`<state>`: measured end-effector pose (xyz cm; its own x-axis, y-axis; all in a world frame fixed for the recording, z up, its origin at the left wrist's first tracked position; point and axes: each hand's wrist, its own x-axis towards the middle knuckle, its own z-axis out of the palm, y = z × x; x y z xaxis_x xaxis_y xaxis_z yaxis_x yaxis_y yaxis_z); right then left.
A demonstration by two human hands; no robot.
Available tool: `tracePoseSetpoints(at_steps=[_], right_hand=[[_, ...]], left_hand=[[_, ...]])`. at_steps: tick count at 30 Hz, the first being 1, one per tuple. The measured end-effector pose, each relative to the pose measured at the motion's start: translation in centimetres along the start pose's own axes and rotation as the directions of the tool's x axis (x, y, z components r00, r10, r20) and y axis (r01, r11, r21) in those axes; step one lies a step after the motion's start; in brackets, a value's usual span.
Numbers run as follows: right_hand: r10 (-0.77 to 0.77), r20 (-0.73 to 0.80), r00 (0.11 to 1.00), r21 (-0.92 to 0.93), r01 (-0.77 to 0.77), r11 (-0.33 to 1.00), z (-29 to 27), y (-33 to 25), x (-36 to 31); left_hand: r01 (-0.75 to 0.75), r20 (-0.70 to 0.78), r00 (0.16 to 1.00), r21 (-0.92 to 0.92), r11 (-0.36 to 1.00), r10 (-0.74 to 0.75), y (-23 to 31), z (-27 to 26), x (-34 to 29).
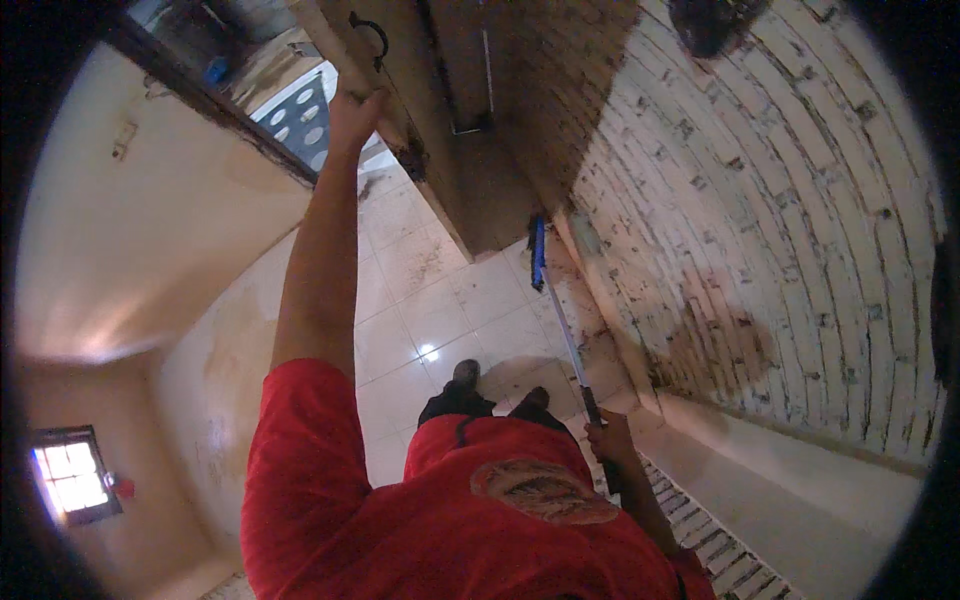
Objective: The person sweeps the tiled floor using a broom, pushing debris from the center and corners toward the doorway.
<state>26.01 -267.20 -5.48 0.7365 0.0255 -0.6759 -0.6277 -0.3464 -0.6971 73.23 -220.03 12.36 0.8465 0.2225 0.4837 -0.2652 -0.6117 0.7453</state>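
Observation:
My left arm reaches far forward, and my left hand [354, 118] is closed on the edge of a wooden door [395, 110], below its black pull handle [373, 38]. At my right side my right hand [612, 440] is wrapped round the dark grip of a long-handled broom [563, 322]. The shaft is light-coloured and slants forward, away from me. Its blue head with dark bristles [538, 252] rests on the floor by the foot of the right wall, just past the door's lower corner.
Pale floor tiles [400, 285] with brown dirt patches lie under my shoes [466, 372]. A brick-patterned wall [760, 220] runs along the right. Through the doorway stands a stove-like surface with round spots [300, 115]. A small bright window [72, 477] is at the left.

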Motion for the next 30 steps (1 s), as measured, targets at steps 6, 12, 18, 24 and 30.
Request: tracePoseSetpoints(at_steps=[6,12,18,24,30], right_hand=[[0.137,0.043,0.99,0.123,-0.142,0.982,0.9,-8.1,1.9],[0.115,0.019,0.993,0.138,-0.116,0.984,5.4,-14.4,4.4],[0.069,-0.049,0.996,0.035,-0.067,0.997,10.3,-18.6,9.2],[0.196,0.054,0.979,0.34,-0.203,0.919,12.8,-22.5,14.9],[0.389,0.001,0.921,-0.055,-0.389,0.92,13.1,-20.8,25.2]], left_hand=[[0.017,0.058,0.998,-0.039,0.999,-0.014,-4.1,-6.4,0.6],[0.098,0.059,0.994,-0.134,0.986,-0.09,-7.9,-11.5,1.0],[0.119,0.092,0.99,-0.183,0.976,-0.103,-10.6,-14.2,1.9],[-0.004,-0.188,0.981,-0.261,0.965,-0.047,-10.9,-11.8,1.3],[0.083,-0.241,0.958,-0.288,0.954,-0.156,-11.0,-10.3,1.4]])
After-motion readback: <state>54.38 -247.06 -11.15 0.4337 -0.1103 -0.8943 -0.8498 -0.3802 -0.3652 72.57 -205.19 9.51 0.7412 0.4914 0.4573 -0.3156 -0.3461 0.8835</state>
